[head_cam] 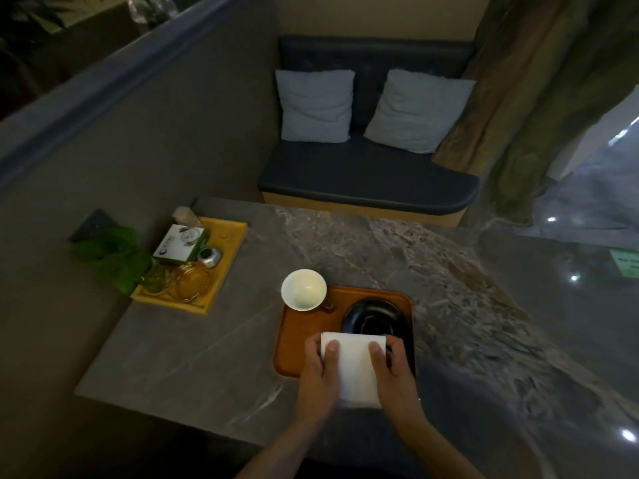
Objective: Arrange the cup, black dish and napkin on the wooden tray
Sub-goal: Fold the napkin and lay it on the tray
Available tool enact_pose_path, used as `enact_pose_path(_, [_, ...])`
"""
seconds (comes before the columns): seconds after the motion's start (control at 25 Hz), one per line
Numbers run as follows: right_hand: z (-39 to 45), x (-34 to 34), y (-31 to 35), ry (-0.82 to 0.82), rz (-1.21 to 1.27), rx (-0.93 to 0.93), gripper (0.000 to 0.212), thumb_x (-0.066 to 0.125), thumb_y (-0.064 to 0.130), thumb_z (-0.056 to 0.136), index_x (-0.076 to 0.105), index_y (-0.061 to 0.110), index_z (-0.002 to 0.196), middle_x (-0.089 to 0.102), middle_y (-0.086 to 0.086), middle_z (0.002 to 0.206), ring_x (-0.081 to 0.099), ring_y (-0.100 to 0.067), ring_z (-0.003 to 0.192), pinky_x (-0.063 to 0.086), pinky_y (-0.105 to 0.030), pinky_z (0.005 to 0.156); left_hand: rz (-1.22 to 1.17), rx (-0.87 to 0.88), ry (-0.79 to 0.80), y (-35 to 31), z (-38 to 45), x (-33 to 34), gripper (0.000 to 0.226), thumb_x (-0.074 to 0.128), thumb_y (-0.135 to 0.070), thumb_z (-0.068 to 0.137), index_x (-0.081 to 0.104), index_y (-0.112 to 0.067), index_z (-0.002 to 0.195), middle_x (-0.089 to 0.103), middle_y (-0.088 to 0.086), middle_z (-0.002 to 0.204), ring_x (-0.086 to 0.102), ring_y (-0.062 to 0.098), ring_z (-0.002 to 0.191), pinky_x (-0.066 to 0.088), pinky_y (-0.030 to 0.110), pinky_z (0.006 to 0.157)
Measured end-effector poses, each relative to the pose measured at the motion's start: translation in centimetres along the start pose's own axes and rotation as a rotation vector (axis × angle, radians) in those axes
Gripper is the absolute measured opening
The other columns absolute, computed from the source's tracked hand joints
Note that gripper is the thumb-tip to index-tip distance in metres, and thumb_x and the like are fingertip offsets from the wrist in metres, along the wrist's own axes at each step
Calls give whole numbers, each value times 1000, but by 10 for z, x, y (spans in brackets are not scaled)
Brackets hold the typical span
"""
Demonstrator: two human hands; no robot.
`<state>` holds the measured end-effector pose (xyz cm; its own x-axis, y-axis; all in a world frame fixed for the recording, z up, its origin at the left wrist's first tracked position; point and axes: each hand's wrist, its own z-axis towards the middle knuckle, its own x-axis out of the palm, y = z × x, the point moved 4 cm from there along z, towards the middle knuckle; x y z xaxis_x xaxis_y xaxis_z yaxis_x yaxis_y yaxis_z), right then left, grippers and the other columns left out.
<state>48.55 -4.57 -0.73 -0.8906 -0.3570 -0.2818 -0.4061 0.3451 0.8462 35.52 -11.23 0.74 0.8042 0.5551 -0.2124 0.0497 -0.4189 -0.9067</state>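
So: napkin step in hand. Wooden tray (pixel 297 340) is the landmark, orange-brown with rounded corners. Black dish (pixel 375 318) sits on its far right part. White cup (pixel 303 289) stands at its far left corner (rim overhangs the edge, seating unclear). Folded white napkin (pixel 354 368) lies over its near edge, left hand (pixel 316 378) and right hand (pixel 394 375) each pinching a side, thumbs on top. Next, probably: lay it flat inside the rim, clear of the dish.

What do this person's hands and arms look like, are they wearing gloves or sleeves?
No gloves: the left hand and right hand are bare. Both forearms are uncovered as far as the picture's lower edge, so no sleeve shows. I see no watch, ring or bracelet, though the dim light could hide something small.
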Motion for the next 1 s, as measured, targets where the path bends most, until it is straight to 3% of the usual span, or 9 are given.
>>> enact_pose_path(0.08, [-1, 23, 3, -17, -5, -10, 36, 41, 47, 97, 31, 34, 130, 47, 0, 116, 51, -4, 88, 43, -19, 56, 52, 16, -40, 8, 11, -23, 12, 44, -46, 98, 41, -39, 107, 56, -11, 111, 60, 5, 92, 53, 12, 60])
enact_pose_path(0.16, [0, 43, 5, -44, -44, -46, 27, 39, 45, 98, 32, 38, 123, 50, 0, 113, 51, -3, 88, 45, -21, 60, 111, 18, -51, 16, 22, -43, 18, 43, -51, 97, 41, -41, 112, 59, -5, 115, 62, 10, 99, 60, 30, 77])
enact_pose_path(0.24, [2, 63, 10, -72, -95, -97, 18, 39, 44, 98, 33, 41, 115, 53, 0, 111, 55, -7, 90, 51, -28, 68, 157, 13, -43, 22, 32, -60, 23, 40, -55, 96, 38, -42, 115, 59, -4, 117, 62, 14, 102, 59, 43, 83])
enact_pose_path(0.4, [5, 87, 15, -130, -81, -133, 12, 43, 41, 98, 38, 41, 109, 54, 9, 101, 55, -3, 88, 46, -23, 66, 119, -3, 19, 26, 50, -77, 14, 38, -50, 99, 36, -45, 112, 57, -10, 109, 62, 10, 96, 61, 42, 78])
enact_pose_path(0.56, [9, 96, 9, -162, -35, -109, 12, 47, 36, 97, 42, 38, 107, 51, 16, 97, 55, -2, 89, 46, -22, 68, 118, -53, 87, 34, 62, -81, 14, 39, -52, 99, 37, -48, 112, 55, -17, 107, 61, 5, 95, 58, 27, 71])
enact_pose_path(0.76, [18, 94, 0, -71, 4, -25, 16, 53, 35, 95, 44, 36, 109, 52, 14, 105, 56, -7, 93, 53, -33, 72, 117, -116, 170, 52, 76, -86, 15, 41, -49, 99, 38, -49, 114, 54, -10, 120, 59, 9, 104, 58, 45, 88])
enact_pose_path(0.92, [25, 90, -6, -1, 20, 63, 16, 53, 34, 95, 47, 39, 109, 51, 12, 108, 56, -12, 95, 53, -35, 73, 80, -197, 308, 59, 88, -94, 17, 44, -46, 99, 43, -51, 116, 51, -12, 122, 59, 13, 106, 58, 35, 80])
enact_pose_path(1.0, [30, 91, -8, 22, 57, 94, 17, 54, 35, 95, 49, 39, 111, 53, 10, 109, 58, -13, 96, 53, -33, 70, 102, -207, 351, 62, 95, -97, 27, 47, -41, 100, 42, -46, 126, 51, -4, 132, 58, 17, 113, 57, 43, 89])
